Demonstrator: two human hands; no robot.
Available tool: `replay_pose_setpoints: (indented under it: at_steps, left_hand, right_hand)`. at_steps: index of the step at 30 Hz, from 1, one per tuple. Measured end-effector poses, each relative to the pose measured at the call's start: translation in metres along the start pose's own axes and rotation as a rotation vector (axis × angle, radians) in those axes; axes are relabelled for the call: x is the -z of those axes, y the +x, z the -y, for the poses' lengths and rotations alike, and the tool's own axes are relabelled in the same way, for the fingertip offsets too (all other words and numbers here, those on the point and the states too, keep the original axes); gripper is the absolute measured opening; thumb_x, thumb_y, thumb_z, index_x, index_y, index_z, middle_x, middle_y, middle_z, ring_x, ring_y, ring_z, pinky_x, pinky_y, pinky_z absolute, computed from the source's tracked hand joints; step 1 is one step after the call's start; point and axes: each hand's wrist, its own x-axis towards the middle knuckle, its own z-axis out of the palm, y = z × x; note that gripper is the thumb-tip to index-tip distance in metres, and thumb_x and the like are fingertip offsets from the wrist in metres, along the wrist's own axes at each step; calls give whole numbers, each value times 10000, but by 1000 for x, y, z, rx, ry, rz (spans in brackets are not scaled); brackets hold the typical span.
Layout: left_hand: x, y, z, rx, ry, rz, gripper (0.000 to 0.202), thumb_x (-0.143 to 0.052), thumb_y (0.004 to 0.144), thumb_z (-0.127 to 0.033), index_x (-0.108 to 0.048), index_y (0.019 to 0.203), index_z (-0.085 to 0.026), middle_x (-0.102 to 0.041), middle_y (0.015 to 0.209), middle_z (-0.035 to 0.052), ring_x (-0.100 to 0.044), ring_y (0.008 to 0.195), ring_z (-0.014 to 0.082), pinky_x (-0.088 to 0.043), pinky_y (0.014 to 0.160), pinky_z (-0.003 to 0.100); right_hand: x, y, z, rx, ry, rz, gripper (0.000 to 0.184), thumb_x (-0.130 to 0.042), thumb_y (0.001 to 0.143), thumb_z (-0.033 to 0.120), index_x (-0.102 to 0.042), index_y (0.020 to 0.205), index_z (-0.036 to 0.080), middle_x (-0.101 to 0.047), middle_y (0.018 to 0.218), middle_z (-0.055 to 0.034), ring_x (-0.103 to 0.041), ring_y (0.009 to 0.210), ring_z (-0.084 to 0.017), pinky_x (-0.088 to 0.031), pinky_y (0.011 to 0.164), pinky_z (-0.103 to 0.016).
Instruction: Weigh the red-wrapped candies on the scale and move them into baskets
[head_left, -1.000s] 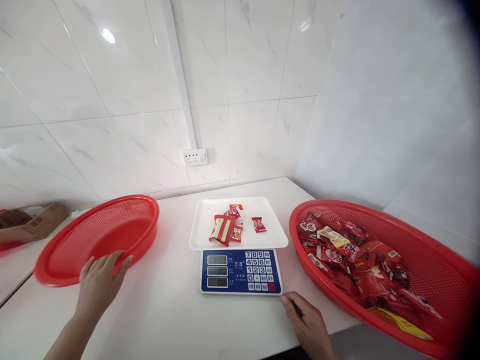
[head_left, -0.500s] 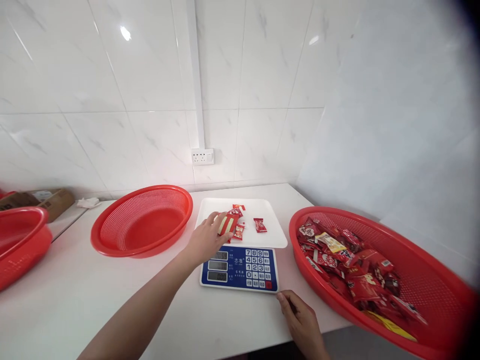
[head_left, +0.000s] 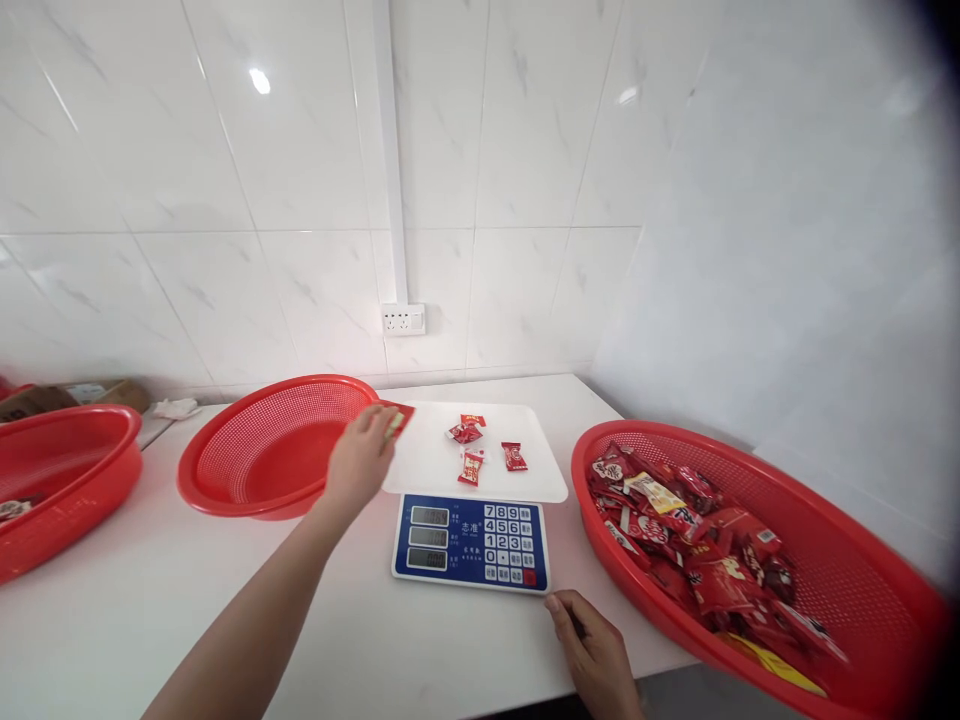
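A white-topped digital scale with a blue keypad (head_left: pixel 472 545) stands in front of me, several small red-wrapped candies (head_left: pixel 470 467) lying apart on its tray (head_left: pixel 540 440). My left hand (head_left: pixel 358 460) is closed on a flat red packet with pale stripes (head_left: pixel 401 415), raised between the tray's left side and the red basket (head_left: pixel 202 480) beside it. Loosely curled, my right hand (head_left: pixel 592 645) rests on the table with the thumb tip at the scale's front right corner. Nothing shows in its fingers; whether it presses on the scale I cannot tell.
A tilted red basket (head_left: pixel 675 628) full of red candy packets (head_left: pixel 724 580) stands on the right. Another red basket (head_left: pixel 90 500) is at the far left, with a cardboard box (head_left: pixel 120 393) behind it. White tissue (head_left: pixel 176 408) lies near the tiled wall.
My left hand has lifted the striped red packet off the tray and carried it left toward the middle basket. The small candies stay on the tray. My right hand keeps its place by the scale.
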Motion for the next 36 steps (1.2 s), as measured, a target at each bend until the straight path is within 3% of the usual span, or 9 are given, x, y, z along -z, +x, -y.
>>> replay_pose_setpoints:
  at_steps: [3,5,8,12,17,21,25,31,36]
  left_hand:
    - [18,3,19,119,179,-145,376,-401,873,-268,-482,1235,-211,-351,1411,129,-304,1280,376,-291,978,599]
    - [15,7,19,58,163,-114,380,-408,871,-266,-494,1230,-172,-343,1418,148,-209,1324,389,-200,1013,636]
    - [-10,17,-3,-163,34,59,382,-435,853,-204,-516,1221,-144,-458,1350,127,-284,1312,316,-224,1074,532]
    - [-52,34,-41,-406,-78,257,516,-427,760,-20,-529,1222,-226,-552,1278,20,-426,1235,183,-352,1052,361]
    - [-77,55,-55,-478,-149,370,503,-402,736,20,-597,1130,-224,-596,1218,29,-507,1158,187,-430,966,331]
    - [-77,62,-49,-433,-172,362,380,-417,786,-48,-630,1040,-235,-629,1107,37,-585,1022,185,-469,875,302]
    - [-68,58,-39,-320,-165,282,413,-306,853,-84,-514,1195,-185,-618,1048,88,-610,927,186,-486,811,325]
    - [-62,47,-36,-429,-173,363,487,-384,770,-28,-552,1170,-249,-542,1256,21,-465,1188,166,-375,1004,297]
    - [-77,49,-41,-453,-169,414,414,-437,756,-59,-603,1105,-209,-565,1228,62,-480,1172,214,-413,970,346]
  right_hand:
    - [2,1,3,8,-4,12,412,-427,843,522,-583,655,190,-564,555,1,-519,504,-130,-435,483,-177]
    - [2,1,4,13,-4,15,411,-430,842,520,-585,653,190,-569,558,1,-526,508,-130,-436,484,-174]
    - [3,0,3,17,1,19,402,-439,839,514,-591,658,189,-570,558,1,-529,512,-132,-438,485,-176]
    - [2,-1,2,10,24,3,401,-440,839,511,-590,653,188,-568,556,0,-529,510,-135,-436,480,-180]
    - [0,-2,3,-1,59,-20,393,-450,839,507,-576,642,192,-551,541,9,-515,500,-131,-425,470,-179]
    - [-1,-3,5,-19,81,-48,411,-459,826,538,-568,630,193,-531,536,10,-496,506,-131,-416,476,-186]
    - [-1,-4,8,-39,100,-68,429,-467,810,566,-570,614,198,-520,522,17,-481,495,-130,-404,475,-192]
    - [-1,-4,3,-30,99,-19,388,-468,825,526,-582,649,199,-538,549,14,-504,519,-132,-415,499,-190]
    - [-1,-3,-2,19,67,-6,394,-450,840,511,-585,645,196,-552,544,9,-517,504,-129,-427,481,-181]
